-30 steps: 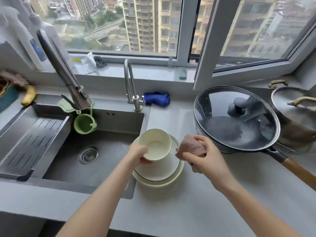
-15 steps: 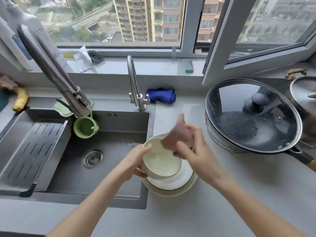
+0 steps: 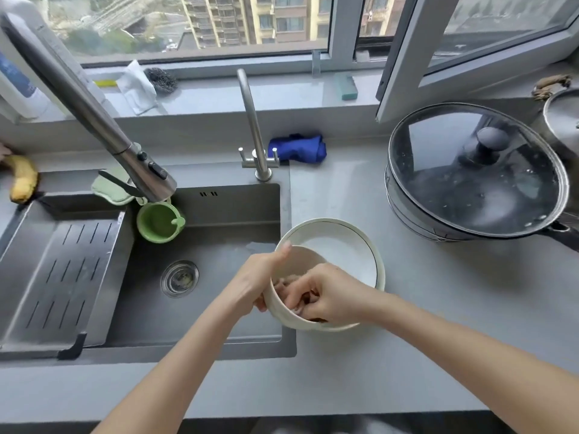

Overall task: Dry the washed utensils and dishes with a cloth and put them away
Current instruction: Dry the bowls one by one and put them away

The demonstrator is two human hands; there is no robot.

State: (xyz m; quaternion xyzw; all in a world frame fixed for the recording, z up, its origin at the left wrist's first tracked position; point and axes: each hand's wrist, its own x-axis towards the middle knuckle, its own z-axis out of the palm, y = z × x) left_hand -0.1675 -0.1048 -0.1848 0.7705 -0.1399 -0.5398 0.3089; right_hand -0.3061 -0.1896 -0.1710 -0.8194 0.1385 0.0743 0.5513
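My left hand [image 3: 260,281] grips a cream bowl [image 3: 282,311] by its left rim, thumb over the edge, and holds it tilted above a stack of white plates [image 3: 347,245] on the counter beside the sink. My right hand [image 3: 326,294] is inside the bowl, fingers curled around a pinkish-brown cloth [image 3: 283,283] that it presses against the inner wall. Most of the cloth is hidden by my right hand.
A steel sink [image 3: 206,277] with a drain rack [image 3: 59,277] lies left, a pull-out faucet [image 3: 94,120] and a green cup [image 3: 159,222] above it. A lidded black pan [image 3: 476,173] and a steel pot [image 3: 564,120] stand right. A blue cloth [image 3: 297,148] sits behind the small tap [image 3: 253,126].
My right hand has moved the cloth from beside the bowl into it. My left hand has lifted the bowl off the plates and tilted it toward me. The camera has tipped downward.
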